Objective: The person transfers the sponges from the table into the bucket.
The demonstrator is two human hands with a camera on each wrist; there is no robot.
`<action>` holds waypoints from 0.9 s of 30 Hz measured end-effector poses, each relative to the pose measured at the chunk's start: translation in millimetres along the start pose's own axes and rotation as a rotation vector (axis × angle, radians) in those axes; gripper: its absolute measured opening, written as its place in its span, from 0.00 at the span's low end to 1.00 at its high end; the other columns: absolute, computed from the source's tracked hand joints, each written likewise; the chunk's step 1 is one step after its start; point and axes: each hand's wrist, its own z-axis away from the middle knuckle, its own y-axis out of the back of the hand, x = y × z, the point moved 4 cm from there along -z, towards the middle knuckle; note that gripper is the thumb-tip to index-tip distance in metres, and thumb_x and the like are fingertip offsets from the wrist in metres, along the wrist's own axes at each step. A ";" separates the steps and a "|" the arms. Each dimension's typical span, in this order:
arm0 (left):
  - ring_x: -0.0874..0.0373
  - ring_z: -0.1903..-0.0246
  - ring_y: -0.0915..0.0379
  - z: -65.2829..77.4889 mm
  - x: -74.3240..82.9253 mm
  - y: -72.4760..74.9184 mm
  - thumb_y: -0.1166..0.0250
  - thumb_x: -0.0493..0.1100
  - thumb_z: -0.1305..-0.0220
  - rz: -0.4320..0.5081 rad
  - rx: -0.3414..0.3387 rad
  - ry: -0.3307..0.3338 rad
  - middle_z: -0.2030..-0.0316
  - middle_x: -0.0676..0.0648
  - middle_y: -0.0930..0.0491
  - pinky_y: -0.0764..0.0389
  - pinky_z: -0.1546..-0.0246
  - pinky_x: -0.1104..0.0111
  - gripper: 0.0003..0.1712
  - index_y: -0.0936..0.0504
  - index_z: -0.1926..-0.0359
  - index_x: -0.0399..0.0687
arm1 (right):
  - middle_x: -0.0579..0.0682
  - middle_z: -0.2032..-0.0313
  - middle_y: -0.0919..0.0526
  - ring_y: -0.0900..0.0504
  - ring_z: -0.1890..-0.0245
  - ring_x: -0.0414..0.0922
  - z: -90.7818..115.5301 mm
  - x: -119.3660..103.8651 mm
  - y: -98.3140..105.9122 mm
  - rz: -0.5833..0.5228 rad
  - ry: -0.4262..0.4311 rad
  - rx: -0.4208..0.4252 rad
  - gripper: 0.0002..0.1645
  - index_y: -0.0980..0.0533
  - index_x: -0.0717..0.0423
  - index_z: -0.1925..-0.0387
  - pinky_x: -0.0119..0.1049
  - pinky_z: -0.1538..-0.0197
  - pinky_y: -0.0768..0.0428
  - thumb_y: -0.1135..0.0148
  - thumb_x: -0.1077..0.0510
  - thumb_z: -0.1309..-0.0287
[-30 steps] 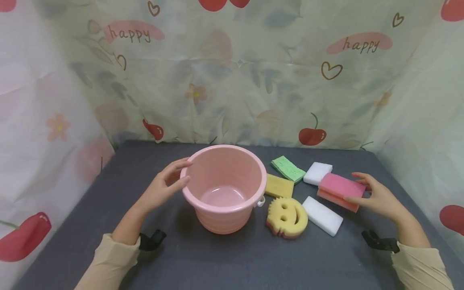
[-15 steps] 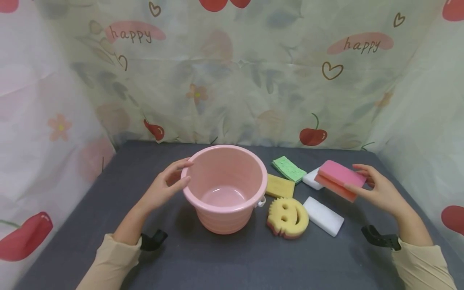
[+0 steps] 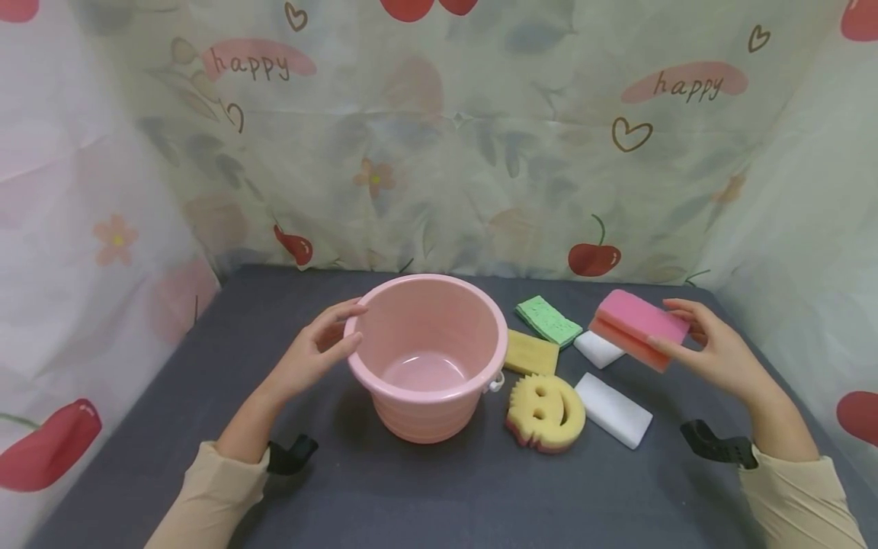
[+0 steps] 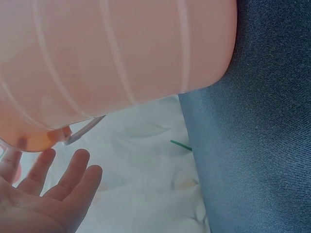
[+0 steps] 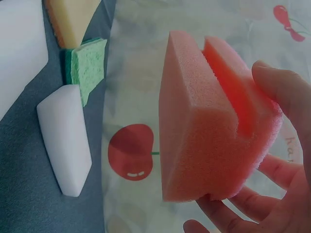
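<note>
The right hand (image 3: 720, 353) pinches a pink sponge (image 3: 638, 324) between thumb and fingers, holding it tilted above the dark tabletop. In the right wrist view a deep slot runs along the sponge (image 5: 204, 131), thumb on one side, fingers beneath. At the left of a pink bucket (image 3: 428, 419), the left hand (image 3: 302, 358) touches the rim with index finger and thumb. In the left wrist view that hand (image 4: 48, 194) has its fingers extended and spread beside the rim. Nothing is visible inside the bucket.
Right of the bucket lie a yellow smiley sponge (image 3: 546, 412), a white block (image 3: 613, 409), a flat yellow sponge (image 3: 531, 354), and a green sponge (image 3: 549, 320). A second white block (image 3: 597, 348) lies partly behind the pink sponge. Patterned curtains (image 3: 466, 191) enclose the table.
The right hand has lifted the pink sponge off the table and carried it up and slightly left. Left hand and bucket keep their place.
</note>
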 end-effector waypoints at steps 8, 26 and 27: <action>0.38 0.39 0.35 0.1 0.8 -0.4 0.42 0.38 0.36 0.002 -0.005 0.002 0.31 0.42 0.42 0.26 0.54 0.79 0.26 0.34 0.37 0.44 | 0.68 0.40 0.36 0.33 0.46 0.65 -1.4 -11.4 2.0 -0.013 0.015 0.016 0.42 0.43 0.61 0.35 0.18 0.62 0.35 0.38 0.48 0.44; 0.38 0.39 0.35 0.2 1.3 -0.2 0.43 0.38 0.36 -0.003 -0.001 -0.005 0.31 0.41 0.42 0.27 0.54 0.80 0.26 0.34 0.37 0.43 | 0.64 0.41 0.32 0.31 0.48 0.41 -6.5 -40.9 5.1 -0.026 0.121 0.088 0.39 0.39 0.59 0.36 0.10 0.58 0.41 0.34 0.51 0.47; 0.37 0.39 0.35 0.2 1.5 -0.1 0.43 0.38 0.36 -0.002 0.001 -0.008 0.31 0.41 0.42 0.27 0.54 0.80 0.26 0.34 0.37 0.43 | 0.63 0.41 0.31 0.32 0.49 0.35 -6.6 -42.9 5.1 -0.028 0.130 0.091 0.39 0.38 0.58 0.37 0.09 0.58 0.41 0.34 0.51 0.47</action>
